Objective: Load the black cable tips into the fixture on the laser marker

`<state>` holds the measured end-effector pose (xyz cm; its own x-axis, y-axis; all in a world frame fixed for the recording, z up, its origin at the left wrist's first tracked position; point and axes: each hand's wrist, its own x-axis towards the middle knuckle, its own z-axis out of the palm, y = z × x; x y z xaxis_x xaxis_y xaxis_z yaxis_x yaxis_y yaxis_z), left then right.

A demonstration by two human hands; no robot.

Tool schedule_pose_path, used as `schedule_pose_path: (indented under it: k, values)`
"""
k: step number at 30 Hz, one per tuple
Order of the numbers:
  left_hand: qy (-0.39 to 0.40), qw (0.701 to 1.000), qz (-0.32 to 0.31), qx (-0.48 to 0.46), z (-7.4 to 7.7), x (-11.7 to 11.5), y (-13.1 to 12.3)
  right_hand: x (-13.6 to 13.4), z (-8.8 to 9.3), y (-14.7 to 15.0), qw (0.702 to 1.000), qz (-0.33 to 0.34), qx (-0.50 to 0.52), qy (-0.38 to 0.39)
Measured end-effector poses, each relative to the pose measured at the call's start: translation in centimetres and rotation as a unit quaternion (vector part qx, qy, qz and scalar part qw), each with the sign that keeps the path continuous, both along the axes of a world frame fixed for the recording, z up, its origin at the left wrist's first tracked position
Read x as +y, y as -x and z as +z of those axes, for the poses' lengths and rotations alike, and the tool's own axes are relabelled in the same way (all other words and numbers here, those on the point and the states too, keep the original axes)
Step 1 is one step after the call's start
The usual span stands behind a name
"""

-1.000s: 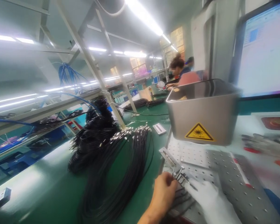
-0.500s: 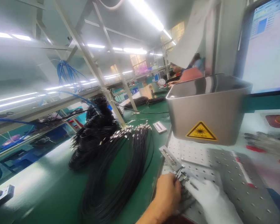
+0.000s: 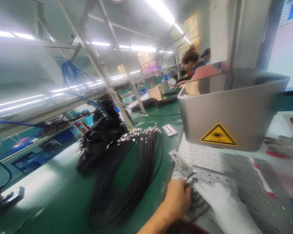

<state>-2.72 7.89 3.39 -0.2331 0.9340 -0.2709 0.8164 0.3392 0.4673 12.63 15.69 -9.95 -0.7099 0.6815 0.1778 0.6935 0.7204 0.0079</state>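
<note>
My bare left hand (image 3: 179,196) is closed, its fingertips on small metal cable connectors (image 3: 190,180). From the right, my white-gloved right hand (image 3: 218,198) reaches in, its fingers pressed together at the same connectors; its exact grip is partly hidden. Dark cables (image 3: 199,205) run down between the two hands. Just beyond the fingertips lies a flat metal fixture (image 3: 182,163) with a slot along it. Both hands are over a perforated metal plate (image 3: 252,178).
A steel housing (image 3: 219,110) with a yellow laser warning label overhangs the plate. Bundled black cables (image 3: 139,175) lie on the green table (image 3: 61,198) to the left. A red-and-white pen (image 3: 262,177) rests on the plate. Another person (image 3: 191,61) sits behind the housing.
The view has shifted slightly, so the housing sits farther right. My gloved fingers have closed in on the connectors beside my left hand. The other person's head has come into view.
</note>
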Motion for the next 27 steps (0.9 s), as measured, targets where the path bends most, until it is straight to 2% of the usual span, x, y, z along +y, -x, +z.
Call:
schedule_pose_path:
  k: [3,8,11,13,16,20,24,27]
  values:
    - [0.009,1.0,-0.009,0.007,-0.2,0.0,0.0,-0.3,1.2,0.2,1.0,0.013,0.019,0.008]
    - [0.03,0.998,-0.038,0.044,-0.2,0.3,-0.5,-1.8,2.2,0.5,0.994,-0.063,0.071,0.049]
    - [0.03,0.996,-0.053,0.059,-0.3,0.5,-0.5,-2.1,2.1,0.4,0.993,-0.072,0.083,0.044]
    - [0.017,0.999,-0.036,0.027,-0.4,0.4,-0.2,-1.7,1.6,0.3,0.996,-0.045,0.077,0.027]
    - [-0.027,0.997,0.026,-0.062,-0.5,0.0,0.4,-0.3,0.2,0.4,0.998,0.001,0.061,0.01]
    - [-0.107,0.98,0.1,-0.138,-0.5,-0.8,1.2,0.4,-1.2,1.0,0.998,-0.019,0.053,-0.01]
    - [-0.133,0.953,0.126,-0.243,-0.8,-1.7,1.7,-0.9,-0.4,1.6,0.995,-0.072,0.055,-0.05]
    - [-0.162,0.959,0.097,-0.209,-0.7,-1.6,1.6,-1.9,0.8,1.8,0.992,-0.104,0.072,-0.027]
